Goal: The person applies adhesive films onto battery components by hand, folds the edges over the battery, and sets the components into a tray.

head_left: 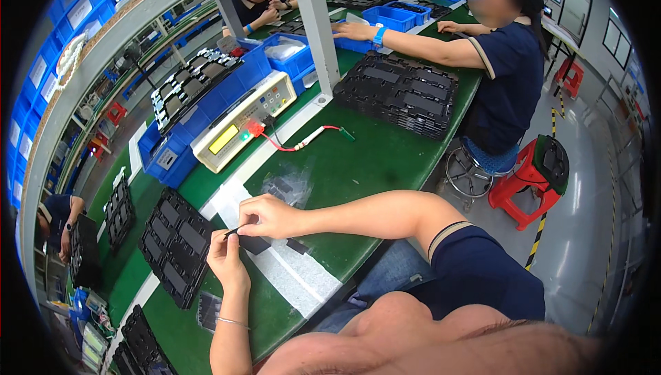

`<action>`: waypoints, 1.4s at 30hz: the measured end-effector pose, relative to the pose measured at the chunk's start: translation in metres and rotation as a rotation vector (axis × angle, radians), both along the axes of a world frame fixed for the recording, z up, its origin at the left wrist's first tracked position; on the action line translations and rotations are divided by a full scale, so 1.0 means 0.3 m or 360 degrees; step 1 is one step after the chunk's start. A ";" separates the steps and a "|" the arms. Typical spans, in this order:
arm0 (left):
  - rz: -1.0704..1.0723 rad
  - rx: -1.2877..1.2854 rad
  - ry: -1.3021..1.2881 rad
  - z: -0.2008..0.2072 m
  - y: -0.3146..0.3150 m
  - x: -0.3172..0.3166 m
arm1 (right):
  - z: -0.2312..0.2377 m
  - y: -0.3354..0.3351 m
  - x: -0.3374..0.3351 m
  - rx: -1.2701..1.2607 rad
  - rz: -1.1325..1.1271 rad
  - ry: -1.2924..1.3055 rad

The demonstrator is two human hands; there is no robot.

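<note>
Over a white cloth strip (pixel 296 282) on the green bench, my two hands meet at the fingertips. My left hand (pixel 227 263) pinches a small thin black piece (pixel 232 232), and my right hand (pixel 270 217) grips it from the other side. Its exact kind is too small to make out, and the fingers partly cover it. Just beneath lies a flat dark rectangular piece (pixel 255 244), and beside it a smaller dark strip (pixel 297 246). Clear plastic bags (pixel 288 186) lie beyond my right hand. A black compartmented tray (pixel 177 244) rests left of my hands.
A cream test meter (pixel 244 124) with a red lead (pixel 282 148) stands ahead, near blue bins (pixel 165 158). Stacked black trays (pixel 399 93) sit at the far right, by a seated co-worker (pixel 506 65). A metal post (pixel 313 27) rises from the bench. Red stools (pixel 527 182) stand right.
</note>
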State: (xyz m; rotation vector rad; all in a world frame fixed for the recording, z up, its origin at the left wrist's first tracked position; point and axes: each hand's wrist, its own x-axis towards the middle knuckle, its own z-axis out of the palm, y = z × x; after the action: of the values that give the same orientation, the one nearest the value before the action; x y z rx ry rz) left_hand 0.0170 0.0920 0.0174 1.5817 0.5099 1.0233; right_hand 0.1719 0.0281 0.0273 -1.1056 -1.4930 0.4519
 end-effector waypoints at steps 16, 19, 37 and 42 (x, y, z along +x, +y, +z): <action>0.0111 0.0270 0.0074 0.006 -0.016 -0.013 | -0.012 -0.025 -0.017 -0.0113 0.0036 0.0153; 0.0063 0.0244 -0.0081 0.019 -0.027 -0.007 | 0.002 -0.022 -0.021 -0.0033 0.0019 0.0127; 0.0110 0.0297 -0.0093 0.014 -0.024 -0.020 | 0.009 -0.034 -0.033 0.0116 -0.0072 -0.0127; 0.0179 0.0278 -0.0120 0.019 -0.025 -0.024 | 0.005 -0.032 -0.049 0.0263 -0.0180 -0.0152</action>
State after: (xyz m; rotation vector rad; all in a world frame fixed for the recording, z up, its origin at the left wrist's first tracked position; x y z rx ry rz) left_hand 0.0098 0.0845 0.0232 1.6753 0.4725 1.2361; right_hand 0.1571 0.0186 0.0287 -1.0859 -1.5133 0.1957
